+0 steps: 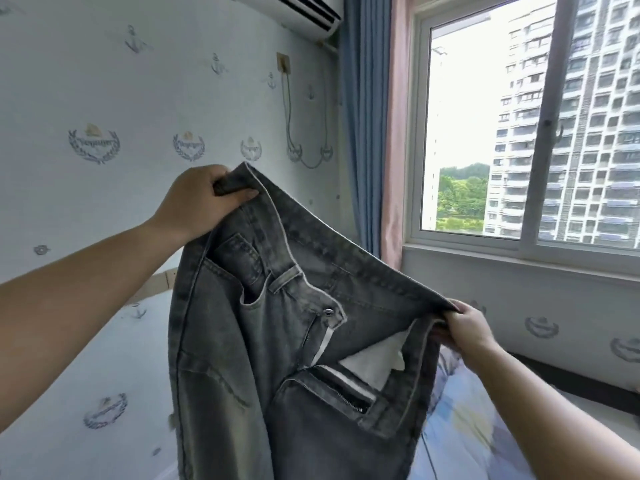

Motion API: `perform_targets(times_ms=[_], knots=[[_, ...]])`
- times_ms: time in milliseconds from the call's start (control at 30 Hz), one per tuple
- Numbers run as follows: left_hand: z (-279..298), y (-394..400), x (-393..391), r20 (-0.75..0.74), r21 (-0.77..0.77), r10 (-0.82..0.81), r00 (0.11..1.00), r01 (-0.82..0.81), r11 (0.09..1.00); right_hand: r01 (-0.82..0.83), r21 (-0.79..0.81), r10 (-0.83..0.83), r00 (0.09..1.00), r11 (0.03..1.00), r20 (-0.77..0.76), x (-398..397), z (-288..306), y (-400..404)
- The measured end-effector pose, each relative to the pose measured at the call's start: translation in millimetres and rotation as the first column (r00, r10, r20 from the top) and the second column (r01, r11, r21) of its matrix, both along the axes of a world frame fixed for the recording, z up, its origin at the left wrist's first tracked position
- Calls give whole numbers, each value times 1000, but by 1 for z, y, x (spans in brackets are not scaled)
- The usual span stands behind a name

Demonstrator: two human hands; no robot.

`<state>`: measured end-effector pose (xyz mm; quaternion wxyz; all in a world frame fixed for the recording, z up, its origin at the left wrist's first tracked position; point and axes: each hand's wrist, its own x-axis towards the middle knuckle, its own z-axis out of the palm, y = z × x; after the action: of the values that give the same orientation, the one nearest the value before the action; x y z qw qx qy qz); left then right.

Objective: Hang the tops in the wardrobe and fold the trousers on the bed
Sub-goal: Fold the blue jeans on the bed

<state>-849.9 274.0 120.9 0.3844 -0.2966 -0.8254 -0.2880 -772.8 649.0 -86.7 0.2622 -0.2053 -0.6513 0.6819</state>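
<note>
In mid-air before the anchor-patterned wall (145,109), the grey jeans (277,341) hang by the waistband, fly unzipped. The left hand (201,202) grips one waistband end, held high; the right hand (465,329) pinches the opposite end, lower, near the window (530,126). Pale bedding (460,420) lies below.
</note>
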Motion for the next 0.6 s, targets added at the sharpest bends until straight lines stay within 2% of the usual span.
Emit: perform_targets(times_ms=[67,167,333,433,600], knots=[[-6,-2,-7,42,65,4,999,-7,998,-13,-155,-2,995,988,-96,6,27,10],[-6,7,-9,58,153,-13,998,4,988,-19,-228,-37,971,973,-237,21,70,27],[9,40,-2,30,208,-50,998,43,977,50,-185,-118,918,981,-379,58,153,62],[23,70,8,23,272,-129,991,117,955,100,-160,-163,878,982,-450,88,203,84],[27,141,36,96,328,-335,937,288,900,317,-93,-325,843,944,-428,149,240,130]])
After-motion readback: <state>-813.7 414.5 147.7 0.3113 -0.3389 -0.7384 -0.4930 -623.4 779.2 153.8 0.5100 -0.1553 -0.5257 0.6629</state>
